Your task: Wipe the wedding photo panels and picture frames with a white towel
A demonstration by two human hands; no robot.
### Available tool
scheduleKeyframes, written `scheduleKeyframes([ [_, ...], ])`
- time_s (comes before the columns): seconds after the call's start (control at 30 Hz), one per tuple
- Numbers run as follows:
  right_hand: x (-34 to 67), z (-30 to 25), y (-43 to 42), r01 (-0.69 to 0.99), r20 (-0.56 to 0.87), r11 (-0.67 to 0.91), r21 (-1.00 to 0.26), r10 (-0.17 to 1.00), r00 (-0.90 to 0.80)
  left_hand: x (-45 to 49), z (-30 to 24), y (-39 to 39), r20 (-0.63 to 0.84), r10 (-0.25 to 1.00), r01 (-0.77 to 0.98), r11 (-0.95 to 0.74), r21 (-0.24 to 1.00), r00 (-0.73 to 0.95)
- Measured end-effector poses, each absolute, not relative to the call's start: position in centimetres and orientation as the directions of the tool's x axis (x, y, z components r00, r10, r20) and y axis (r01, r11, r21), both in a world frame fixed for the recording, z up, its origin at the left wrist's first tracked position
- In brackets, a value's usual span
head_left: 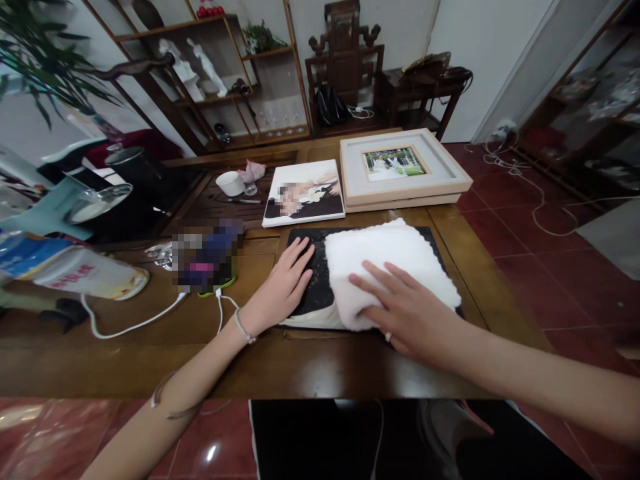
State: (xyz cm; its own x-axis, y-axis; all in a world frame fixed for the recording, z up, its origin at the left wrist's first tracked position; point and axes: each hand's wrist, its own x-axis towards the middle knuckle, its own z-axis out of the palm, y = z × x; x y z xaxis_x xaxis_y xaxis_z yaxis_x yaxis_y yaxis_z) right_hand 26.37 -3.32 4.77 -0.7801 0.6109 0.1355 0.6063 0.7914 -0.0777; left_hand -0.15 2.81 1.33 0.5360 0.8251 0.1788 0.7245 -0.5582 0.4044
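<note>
A dark flat panel (pixel 320 287) lies near the front edge of the wooden table, with a pale patch like draped fabric along its lower edge. Much of it is covered by a folded white fluffy cloth (pixel 395 250). My left hand (pixel 287 280) rests flat on the panel's left side, its fingers spread and holding nothing. On top of the cloth lies my right hand (pixel 400 307), fingers apart and pressed against it; the thumb is at the cloth's lower left part. What is under the cloth is hidden.
Behind the panel lie a photo panel (pixel 305 193) and stacked framed pictures (pixel 405 183). To the left are a phone (pixel 210 257) with white cables, a plastic-wrapped package (pixel 90 267), a white cup (pixel 231 183) and a black pot (pixel 127 167). The wooden table (pixel 200 363) ends close in front.
</note>
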Motion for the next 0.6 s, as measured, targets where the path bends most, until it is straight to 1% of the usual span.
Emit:
scheduleKeyframes([
  [0.13, 25.1, 4.7, -6.2, 0.501, 0.180, 0.858, -0.116, 0.514, -0.839, -0.4, 1.3, 2.9, 0.159, 0.814, 0.714, -0.569, 0.409, 0.558],
  [0.23, 25.2, 5.0, -6.5, 0.470, 0.156, 0.867, -0.164, 0.494, -0.855, -0.5, 1.3, 2.9, 0.150, 0.806, 0.705, -0.578, 0.411, 0.573],
  [0.33, 26.2, 5.3, -4.8, 0.499, 0.112, 0.848, -0.178, 0.521, -0.846, -0.4, 1.4, 2.8, 0.165, 0.813, 0.711, -0.571, 0.409, 0.558],
  [0.43, 27.6, 5.3, -2.2, 0.559, 0.113, 0.821, -0.117, 0.570, -0.814, -0.2, 1.4, 2.8, 0.178, 0.824, 0.723, -0.560, 0.405, 0.538],
  [0.6, 29.1, 4.8, 0.3, 0.672, 0.169, 0.740, -0.035, 0.667, -0.726, -0.1, 1.4, 2.7, 0.169, 0.829, 0.733, -0.552, 0.398, 0.533],
])
